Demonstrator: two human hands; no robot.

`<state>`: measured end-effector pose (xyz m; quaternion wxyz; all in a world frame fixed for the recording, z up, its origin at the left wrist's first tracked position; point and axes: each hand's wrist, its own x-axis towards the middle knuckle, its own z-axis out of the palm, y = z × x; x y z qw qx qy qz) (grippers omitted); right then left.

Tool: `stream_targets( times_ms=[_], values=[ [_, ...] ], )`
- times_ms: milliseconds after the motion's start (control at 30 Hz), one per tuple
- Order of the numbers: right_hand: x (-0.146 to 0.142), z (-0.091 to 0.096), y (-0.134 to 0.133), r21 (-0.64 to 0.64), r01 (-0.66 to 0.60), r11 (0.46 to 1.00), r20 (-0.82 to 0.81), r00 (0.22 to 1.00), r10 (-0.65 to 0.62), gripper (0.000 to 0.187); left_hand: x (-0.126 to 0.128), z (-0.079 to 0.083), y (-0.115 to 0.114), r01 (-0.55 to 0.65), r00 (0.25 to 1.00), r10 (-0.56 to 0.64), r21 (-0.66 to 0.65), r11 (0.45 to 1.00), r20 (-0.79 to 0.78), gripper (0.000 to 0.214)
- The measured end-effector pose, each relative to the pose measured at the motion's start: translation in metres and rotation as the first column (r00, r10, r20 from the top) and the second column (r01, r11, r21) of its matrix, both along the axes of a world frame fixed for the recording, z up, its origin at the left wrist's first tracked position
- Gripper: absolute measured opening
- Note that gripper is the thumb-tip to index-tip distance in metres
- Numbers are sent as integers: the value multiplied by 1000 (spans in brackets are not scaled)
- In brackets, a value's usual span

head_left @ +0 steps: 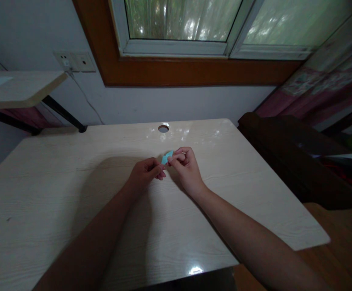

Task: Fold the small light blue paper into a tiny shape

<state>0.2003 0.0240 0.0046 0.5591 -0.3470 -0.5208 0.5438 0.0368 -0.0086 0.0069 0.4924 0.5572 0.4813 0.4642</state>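
A small light-blue piece, thin like folded paper [166, 157], is held up between my two hands over the pale desk [57, 194]. My right hand [186, 165] pinches its right side between thumb and fingers. My left hand [148, 171] is closed too, thumb against fingers, at the lower left edge of the piece. The fingers hide part of it, so its full shape does not show.
A cable hole [163, 128] sits near the desk's back edge. At the left stands a raised shelf [24, 91] on black legs. A cord [86, 97] hangs from the wall socket [66, 61]. Dark wooden furniture [285, 157] stands beyond the desk's right edge.
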Motion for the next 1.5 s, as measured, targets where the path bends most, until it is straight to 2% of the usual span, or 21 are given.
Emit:
stream_targets(
  times_ms=[233, 433, 567, 833, 1000, 1267, 1500],
  values=[
    [6, -2, 8, 39, 107, 994, -24, 994, -106, 23, 0, 0, 1, -65, 998, 65, 10, 998, 16, 21],
    [1, 0, 2, 49, 18, 999, 28, 999, -20, 27, 0, -6, 2, -23, 1000, 23, 38, 999, 8, 26],
    [0, 2, -2, 44, -47, 998, 56, 997, 44, 31, 0, -3, 0, -33, 999, 33, 45, 998, -9, 26],
    [-2, -1, 0, 44, -140, 989, -6, 990, 140, 43, 0, -1, 0, -30, 999, 31, 44, 999, -24, 27],
    [-2, -1, 1, 27, -115, 993, -21, 993, 115, 39, 0, -1, 0, -1, 1000, 1, 19, 1000, -19, 28],
    [-2, 0, 0, 0, -104, 995, -85, 991, 104, 40, 0, -3, 0, -21, 1000, 21, 6, 1000, 8, 27],
    [-3, -2, 3, -49, -56, 997, -100, 994, 51, 39, -2, -1, 0, -107, 993, 107, 6, 994, 43, 27]
  ],
)
